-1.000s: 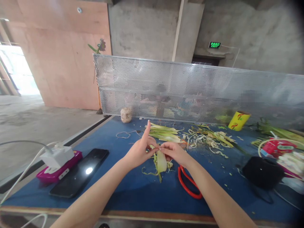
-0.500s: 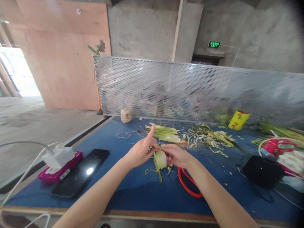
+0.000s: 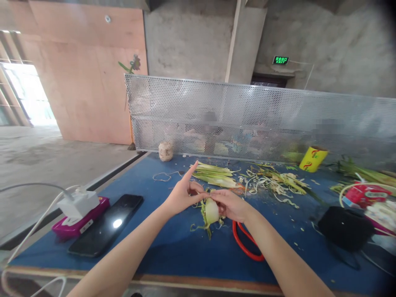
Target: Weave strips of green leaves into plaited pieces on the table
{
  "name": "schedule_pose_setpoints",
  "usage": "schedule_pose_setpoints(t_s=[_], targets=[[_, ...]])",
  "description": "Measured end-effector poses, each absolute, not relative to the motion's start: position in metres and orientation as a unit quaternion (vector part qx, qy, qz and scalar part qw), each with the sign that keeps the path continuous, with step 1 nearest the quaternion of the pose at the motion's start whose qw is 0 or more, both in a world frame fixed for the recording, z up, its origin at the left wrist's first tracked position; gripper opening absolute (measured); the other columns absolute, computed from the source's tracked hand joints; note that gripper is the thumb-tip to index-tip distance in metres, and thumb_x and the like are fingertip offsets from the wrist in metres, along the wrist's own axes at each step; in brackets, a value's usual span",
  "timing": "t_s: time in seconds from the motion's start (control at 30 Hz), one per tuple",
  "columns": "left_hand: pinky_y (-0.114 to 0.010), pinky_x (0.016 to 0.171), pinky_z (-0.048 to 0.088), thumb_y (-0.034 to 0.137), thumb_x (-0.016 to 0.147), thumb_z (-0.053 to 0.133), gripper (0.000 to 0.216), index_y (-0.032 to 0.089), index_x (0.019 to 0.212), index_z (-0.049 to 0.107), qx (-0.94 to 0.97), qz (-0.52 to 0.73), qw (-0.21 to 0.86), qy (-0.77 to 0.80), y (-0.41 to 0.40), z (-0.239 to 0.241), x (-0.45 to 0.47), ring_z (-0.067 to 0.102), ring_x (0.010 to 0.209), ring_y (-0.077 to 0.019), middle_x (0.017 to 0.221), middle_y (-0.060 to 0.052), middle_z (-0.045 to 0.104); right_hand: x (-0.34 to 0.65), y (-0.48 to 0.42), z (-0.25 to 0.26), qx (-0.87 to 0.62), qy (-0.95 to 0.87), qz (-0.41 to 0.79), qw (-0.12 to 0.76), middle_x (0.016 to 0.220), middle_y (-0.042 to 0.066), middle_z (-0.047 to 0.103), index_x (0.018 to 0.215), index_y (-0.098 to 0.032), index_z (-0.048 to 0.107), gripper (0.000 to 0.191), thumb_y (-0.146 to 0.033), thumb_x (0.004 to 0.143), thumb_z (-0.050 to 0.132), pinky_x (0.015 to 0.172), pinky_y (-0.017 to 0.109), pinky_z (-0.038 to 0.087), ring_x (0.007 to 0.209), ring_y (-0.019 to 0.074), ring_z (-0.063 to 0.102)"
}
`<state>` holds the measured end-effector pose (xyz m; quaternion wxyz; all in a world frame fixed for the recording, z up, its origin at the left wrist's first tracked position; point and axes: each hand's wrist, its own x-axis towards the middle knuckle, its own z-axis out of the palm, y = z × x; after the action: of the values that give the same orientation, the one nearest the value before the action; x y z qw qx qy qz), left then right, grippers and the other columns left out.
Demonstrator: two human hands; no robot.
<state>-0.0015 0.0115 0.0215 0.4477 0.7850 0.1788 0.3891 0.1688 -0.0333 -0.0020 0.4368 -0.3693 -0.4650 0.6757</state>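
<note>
- A pale leaf piece (image 3: pixel 212 210) is held just above the blue table (image 3: pixel 173 255). It is pinched at its top by the left hand (image 3: pixel 181 197), forefinger stretched upward, and by the right hand (image 3: pixel 230 205).
- Red loop handles (image 3: pixel 246 243) are seen just right of the pale leaf piece and nearer the viewer, partly hidden by the right forearm.
- A black phone (image 3: pixel 107 225) and a pink box (image 3: pixel 78 218) are laid well to its left.
- A leaf bundle (image 3: pixel 216 175) and scattered trimmings (image 3: pixel 275 181) are spread beyond it, before a perforated metal screen (image 3: pixel 247 115).

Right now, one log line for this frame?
left hand: pinches top of stalk, forefinger raised | right hand: grips stalk | red loop: on blue table by right wrist | phone: left of hands
</note>
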Motion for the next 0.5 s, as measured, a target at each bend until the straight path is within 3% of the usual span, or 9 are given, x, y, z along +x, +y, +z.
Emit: schedule_pose_setpoints(t_s=[0.17,0.5], targets=[[-0.024,0.05,0.048,0.018,0.061,0.071,0.103,0.019,0.138,0.002,0.696,0.377,0.568,0.225,0.0118,0.0175,0.0033,0.059,0.053,-0.0126,0.066,-0.002,0.066,0.1687,-0.0338,-0.0022,-0.357,-0.474,0.689,0.416,0.045,-0.006,0.043,0.066,-0.012,0.057,0.031,-0.042,0.066,0.067,0.04,0.018,0.025,0.038,0.0022,0.033],[-0.018,0.04,0.041,0.015,0.056,0.074,0.1,0.012,0.135,0.011,0.672,0.321,0.61,0.27,0.0121,0.0202,0.0012,0.054,0.047,-0.0086,0.069,-0.003,0.066,0.1697,-0.0304,-0.0114,-0.39,-0.498,0.665,0.397,0.051,-0.004,0.048,0.064,-0.013,0.053,0.035,-0.045,0.064,0.068,0.044,0.02,0.027,0.042,0.0034,0.037]])
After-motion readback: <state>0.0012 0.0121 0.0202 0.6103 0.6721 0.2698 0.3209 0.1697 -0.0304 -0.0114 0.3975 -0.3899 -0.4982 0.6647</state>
